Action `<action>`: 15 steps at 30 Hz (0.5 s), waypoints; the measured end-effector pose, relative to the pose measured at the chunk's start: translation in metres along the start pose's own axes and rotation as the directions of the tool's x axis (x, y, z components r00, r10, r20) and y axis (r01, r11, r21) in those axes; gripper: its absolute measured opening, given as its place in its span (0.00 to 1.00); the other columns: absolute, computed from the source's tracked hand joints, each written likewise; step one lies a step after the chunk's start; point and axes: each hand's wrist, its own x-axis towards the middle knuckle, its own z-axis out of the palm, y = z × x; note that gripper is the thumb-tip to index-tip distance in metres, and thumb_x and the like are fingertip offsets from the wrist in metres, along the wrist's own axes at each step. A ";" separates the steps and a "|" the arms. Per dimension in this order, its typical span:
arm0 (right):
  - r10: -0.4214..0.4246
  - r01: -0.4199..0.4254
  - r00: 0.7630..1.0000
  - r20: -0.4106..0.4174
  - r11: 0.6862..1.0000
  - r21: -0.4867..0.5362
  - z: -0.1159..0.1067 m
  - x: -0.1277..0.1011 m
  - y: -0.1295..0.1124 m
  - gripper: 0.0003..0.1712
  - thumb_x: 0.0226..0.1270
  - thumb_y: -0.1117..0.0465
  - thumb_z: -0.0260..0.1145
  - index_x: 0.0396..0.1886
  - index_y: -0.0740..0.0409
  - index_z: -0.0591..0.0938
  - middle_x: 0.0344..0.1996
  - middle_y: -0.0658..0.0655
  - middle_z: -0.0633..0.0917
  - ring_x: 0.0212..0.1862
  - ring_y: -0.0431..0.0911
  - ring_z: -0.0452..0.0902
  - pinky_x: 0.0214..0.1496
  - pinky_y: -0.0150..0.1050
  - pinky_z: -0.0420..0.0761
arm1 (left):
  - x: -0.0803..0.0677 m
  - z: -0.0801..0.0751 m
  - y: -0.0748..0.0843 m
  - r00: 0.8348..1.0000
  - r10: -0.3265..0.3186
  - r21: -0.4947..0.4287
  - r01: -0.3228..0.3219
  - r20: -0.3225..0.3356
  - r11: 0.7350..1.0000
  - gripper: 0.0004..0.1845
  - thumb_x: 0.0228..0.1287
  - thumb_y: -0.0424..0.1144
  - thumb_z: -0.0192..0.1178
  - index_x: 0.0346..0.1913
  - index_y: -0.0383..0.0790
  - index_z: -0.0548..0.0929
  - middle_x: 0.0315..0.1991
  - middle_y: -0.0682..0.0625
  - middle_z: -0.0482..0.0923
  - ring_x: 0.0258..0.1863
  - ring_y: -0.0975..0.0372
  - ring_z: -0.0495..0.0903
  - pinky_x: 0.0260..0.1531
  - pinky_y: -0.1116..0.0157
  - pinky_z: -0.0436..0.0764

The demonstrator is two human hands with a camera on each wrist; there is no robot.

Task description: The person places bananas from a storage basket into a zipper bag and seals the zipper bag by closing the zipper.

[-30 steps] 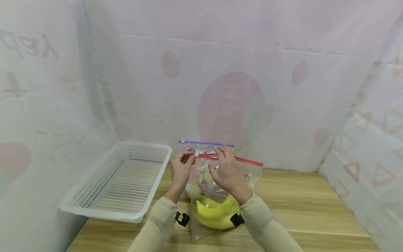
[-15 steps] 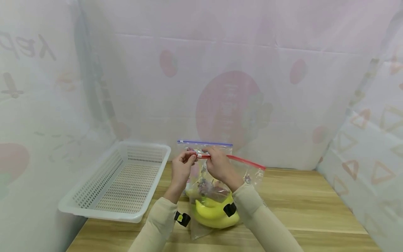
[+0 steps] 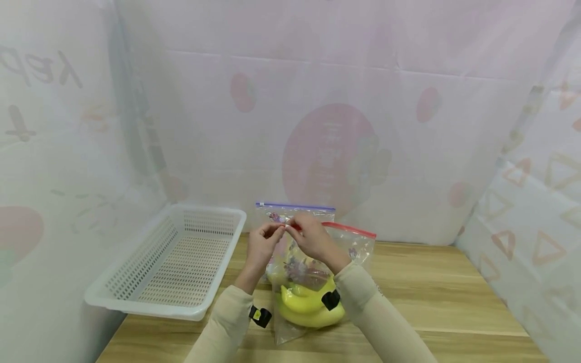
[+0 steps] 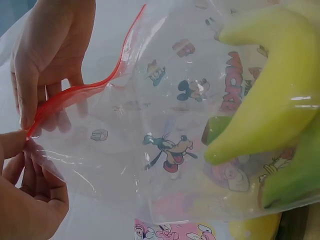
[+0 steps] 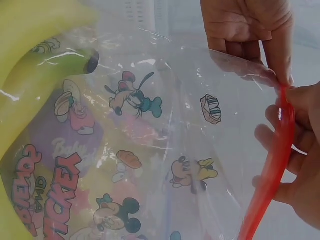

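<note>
A clear zip bag (image 4: 115,165) printed with cartoon figures has a red zip strip (image 5: 272,175) along its top edge. Yellow bananas (image 3: 308,305) with green tips lie in its lower part. My left hand (image 3: 263,244) pinches the bag's top left corner at the end of the red strip. Right beside it, my right hand (image 3: 313,241) pinches the same strip with thumb and index finger, and its other fingers spread behind the plastic in the right wrist view. The two hands' fingertips meet at this corner and cover the slider there.
Behind the red-strip bag stands a second clear bag with a blue zip strip (image 3: 295,206). A white perforated plastic basket (image 3: 218,282) sits on the left of the wooden table (image 3: 436,297). Printed cloth walls (image 3: 386,126) enclose the back and both sides.
My right hand has come left along the red strip to the corner, its fingers closing from spread to a pinch. My left hand has stayed at the corner.
</note>
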 end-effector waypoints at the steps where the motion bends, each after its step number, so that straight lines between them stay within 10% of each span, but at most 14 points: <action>1: -0.008 0.008 1.000 0.006 1.000 -0.007 0.000 0.000 0.000 0.07 0.70 0.58 0.59 0.37 0.56 0.81 0.31 0.50 0.79 0.32 0.41 0.72 0.34 0.34 0.75 | 0.000 0.000 0.000 1.000 0.005 0.005 -0.005 0.001 1.000 0.11 0.64 0.36 0.62 0.41 0.29 0.83 0.37 0.39 0.81 0.35 0.59 0.77 0.35 0.71 0.77; 15: -0.002 0.004 1.000 0.026 0.998 -0.057 -0.006 -0.005 0.005 0.05 0.70 0.59 0.59 0.34 0.54 0.78 0.26 0.47 0.76 0.26 0.39 0.69 0.27 0.32 0.72 | 0.002 0.000 0.000 0.999 -0.003 0.009 0.003 -0.039 1.000 0.09 0.63 0.34 0.62 0.39 0.30 0.84 0.34 0.45 0.81 0.33 0.61 0.77 0.35 0.71 0.78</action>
